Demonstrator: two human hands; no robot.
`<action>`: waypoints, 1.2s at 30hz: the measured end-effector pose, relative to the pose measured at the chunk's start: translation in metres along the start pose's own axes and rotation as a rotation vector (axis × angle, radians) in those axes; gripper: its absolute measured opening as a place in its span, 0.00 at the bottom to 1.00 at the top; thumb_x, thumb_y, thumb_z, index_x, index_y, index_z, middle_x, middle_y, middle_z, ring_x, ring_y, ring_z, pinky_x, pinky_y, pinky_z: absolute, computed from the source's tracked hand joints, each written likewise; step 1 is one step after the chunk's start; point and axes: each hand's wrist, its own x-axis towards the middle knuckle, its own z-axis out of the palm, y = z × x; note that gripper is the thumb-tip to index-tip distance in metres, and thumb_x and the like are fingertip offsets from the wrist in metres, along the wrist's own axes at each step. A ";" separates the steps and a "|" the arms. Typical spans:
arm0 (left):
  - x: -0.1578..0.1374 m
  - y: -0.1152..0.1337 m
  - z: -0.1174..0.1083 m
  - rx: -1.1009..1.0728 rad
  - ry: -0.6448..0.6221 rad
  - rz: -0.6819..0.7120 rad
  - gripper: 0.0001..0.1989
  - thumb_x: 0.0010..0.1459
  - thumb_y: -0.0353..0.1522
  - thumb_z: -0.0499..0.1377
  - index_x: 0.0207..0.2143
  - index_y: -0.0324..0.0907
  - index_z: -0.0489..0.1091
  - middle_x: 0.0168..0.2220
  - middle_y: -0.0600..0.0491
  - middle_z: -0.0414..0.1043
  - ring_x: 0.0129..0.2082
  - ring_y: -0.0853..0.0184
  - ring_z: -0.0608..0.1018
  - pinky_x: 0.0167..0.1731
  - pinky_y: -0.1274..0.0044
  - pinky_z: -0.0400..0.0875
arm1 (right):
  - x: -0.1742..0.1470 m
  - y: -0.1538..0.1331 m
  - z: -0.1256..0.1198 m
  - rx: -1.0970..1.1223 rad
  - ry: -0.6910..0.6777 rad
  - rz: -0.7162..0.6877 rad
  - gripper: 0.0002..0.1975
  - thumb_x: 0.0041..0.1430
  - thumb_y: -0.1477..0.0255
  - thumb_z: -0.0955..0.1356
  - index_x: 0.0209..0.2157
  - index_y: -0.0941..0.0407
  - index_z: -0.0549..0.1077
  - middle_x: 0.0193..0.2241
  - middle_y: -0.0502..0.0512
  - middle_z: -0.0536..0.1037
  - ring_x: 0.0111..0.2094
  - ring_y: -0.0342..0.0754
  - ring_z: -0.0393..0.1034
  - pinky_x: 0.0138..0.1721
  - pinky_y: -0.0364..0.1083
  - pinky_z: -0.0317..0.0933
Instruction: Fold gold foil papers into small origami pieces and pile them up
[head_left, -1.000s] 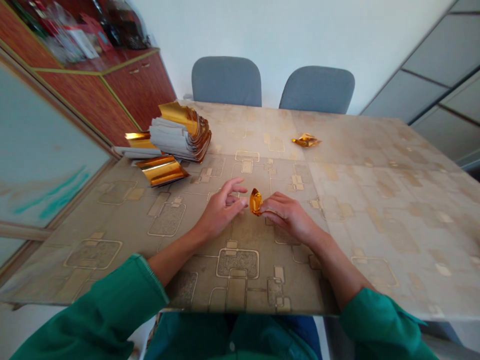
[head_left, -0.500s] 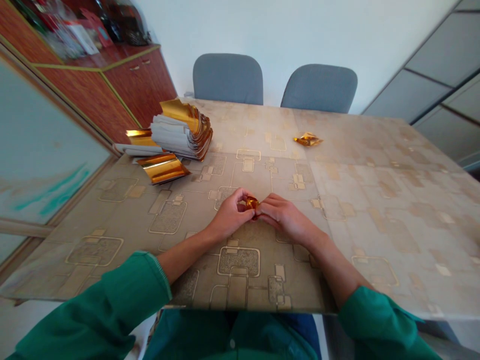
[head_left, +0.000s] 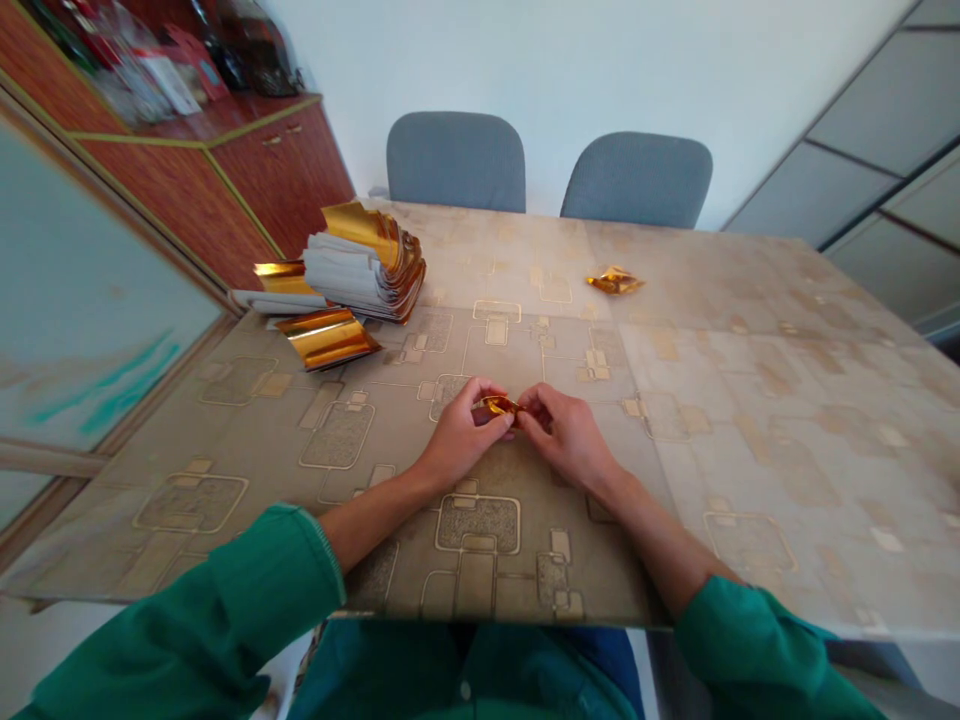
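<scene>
Between my two hands is a small piece of folded gold foil paper (head_left: 501, 404), held just above the table. My left hand (head_left: 466, 425) grips its left side, thumb in front and fingers behind. The right end is pinched by the thumb and fingers of my right hand (head_left: 564, 430). Parts of the foil are covered by my fingers. Farther back on the right lies a folded gold foil piece (head_left: 615, 281) with pointed ends. A thick stack of gold foil paper (head_left: 352, 265) with white backing sits at the back left, and a loose curled gold sheet (head_left: 328, 338) lies before it.
A patterned cloth covers the table (head_left: 480, 560). Two grey chairs (head_left: 456, 160) stand along its far side by the white wall. A red-brown cabinet (head_left: 277, 175) holding bottles and bags is at the left, beyond a glass-panelled frame (head_left: 90, 300).
My right hand has turned and shifted its fingers at the foil's right end. The foil now looks flatter and more drawn out sideways. My left hand has barely moved.
</scene>
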 end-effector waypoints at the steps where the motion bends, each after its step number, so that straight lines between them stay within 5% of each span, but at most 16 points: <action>1: 0.000 -0.001 0.000 0.009 -0.022 0.006 0.13 0.53 0.32 0.63 0.40 0.41 0.64 0.40 0.53 0.69 0.39 0.68 0.77 0.38 0.74 0.80 | 0.000 0.001 0.001 -0.029 0.017 -0.009 0.02 0.60 0.76 0.65 0.32 0.55 0.69 0.25 0.49 0.74 0.26 0.42 0.66 0.28 0.41 0.58; 11: -0.003 -0.003 -0.001 0.164 -0.084 0.090 0.24 0.52 0.29 0.63 0.52 0.42 0.64 0.55 0.46 0.70 0.49 0.63 0.78 0.51 0.69 0.73 | 0.002 0.005 -0.006 -0.340 0.089 -0.199 0.06 0.63 0.77 0.64 0.32 0.55 0.68 0.28 0.54 0.74 0.31 0.48 0.66 0.33 0.45 0.57; 17: -0.003 -0.002 -0.008 0.214 -0.047 0.035 0.28 0.53 0.29 0.62 0.57 0.42 0.61 0.41 0.50 0.75 0.43 0.64 0.80 0.43 0.72 0.75 | 0.005 0.012 -0.021 -0.327 0.115 -0.269 0.04 0.65 0.76 0.64 0.35 0.55 0.69 0.31 0.54 0.75 0.33 0.49 0.67 0.35 0.45 0.60; 24: -0.002 -0.005 -0.008 0.175 -0.033 0.025 0.27 0.53 0.32 0.62 0.56 0.40 0.63 0.44 0.47 0.75 0.43 0.64 0.78 0.41 0.73 0.74 | 0.009 0.016 -0.039 -0.256 0.229 -0.326 0.05 0.63 0.78 0.65 0.35 0.54 0.69 0.31 0.52 0.75 0.33 0.47 0.68 0.35 0.45 0.62; 29: -0.005 0.000 -0.008 0.216 -0.057 0.012 0.24 0.55 0.31 0.60 0.55 0.39 0.64 0.38 0.49 0.76 0.41 0.66 0.78 0.41 0.75 0.73 | 0.016 0.035 -0.063 -0.373 0.301 -0.206 0.05 0.60 0.77 0.64 0.34 0.54 0.71 0.31 0.53 0.75 0.31 0.47 0.68 0.33 0.46 0.61; 36: -0.006 0.000 -0.007 0.221 -0.064 0.066 0.20 0.54 0.31 0.59 0.50 0.40 0.66 0.54 0.45 0.69 0.41 0.69 0.78 0.39 0.77 0.74 | 0.028 0.119 -0.119 -0.587 0.456 0.185 0.07 0.60 0.75 0.64 0.31 0.56 0.73 0.32 0.57 0.79 0.30 0.49 0.71 0.32 0.47 0.63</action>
